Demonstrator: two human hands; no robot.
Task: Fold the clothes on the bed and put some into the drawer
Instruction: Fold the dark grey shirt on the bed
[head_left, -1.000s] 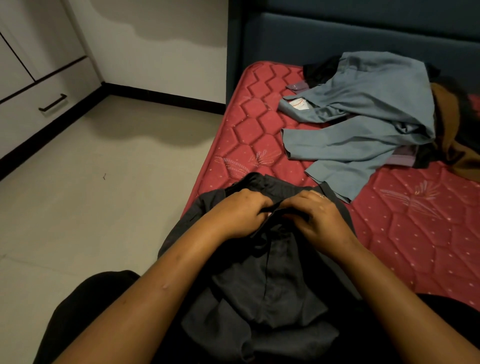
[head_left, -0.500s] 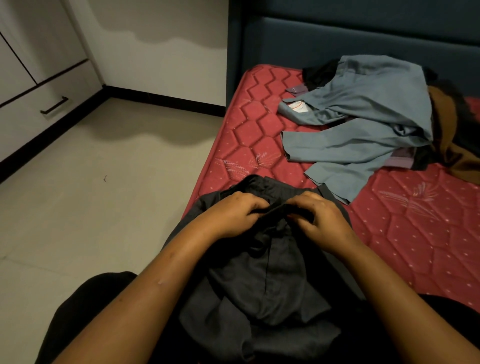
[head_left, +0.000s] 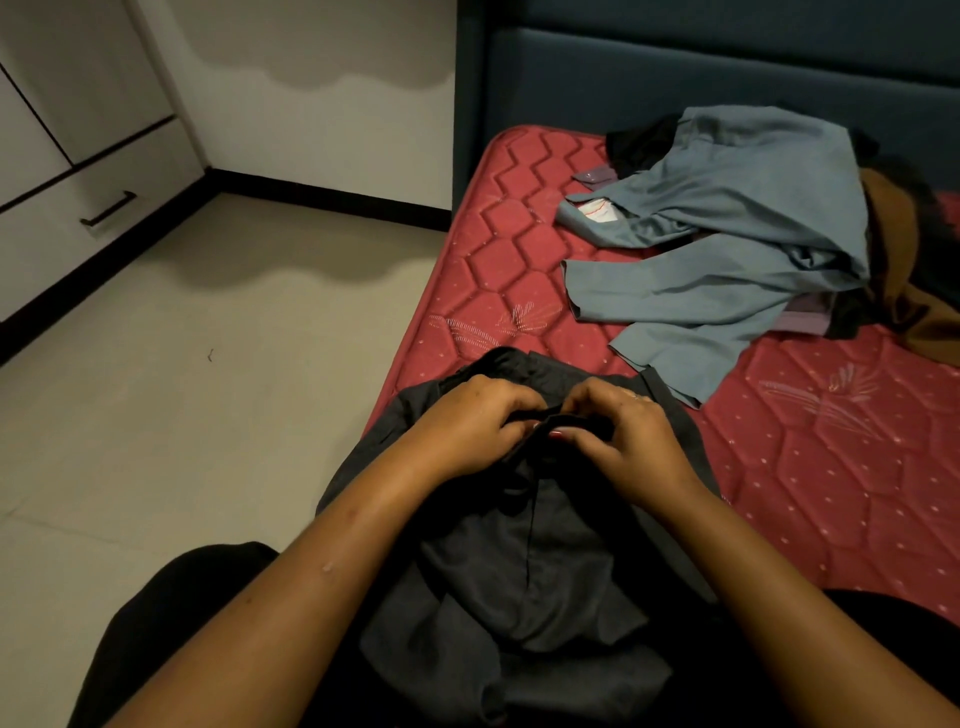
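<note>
— Two hands meet at centre; what does each hold?

— Left hand (head_left: 467, 426): fingers curled, pinching a dark band at the top edge of the grey garment (head_left: 519, 571). Right hand (head_left: 636, 441): thumb and fingertips closed on the same band, just beside the left. The two hands almost touch, with the fabric bunched between them.

— Where does the grey garment lie?

— Across the person's lap and over the near corner of the red mattress (head_left: 831, 493). It is rumpled, with a seam running down its middle below the hands. Whether it is trousers or a shirt cannot be told.

— What else lies on the mattress?

— A heap of clothes near the headboard (head_left: 675, 67), well apart from the hands. A blue-grey shirt (head_left: 727, 234) lies on top, spread out, with one sleeve reaching toward the grey garment. A brown garment (head_left: 898, 260) lies at its right side. A black garment (head_left: 639, 140) shows behind it and a strip of purple cloth (head_left: 802, 319) under its lower edge.

— And the drawer?

— The drawer (head_left: 62, 228) is in the white cabinet at far left, across the pale floor (head_left: 208, 389) from the bed. Its front is closed, with a dark bar handle (head_left: 108, 209).
</note>
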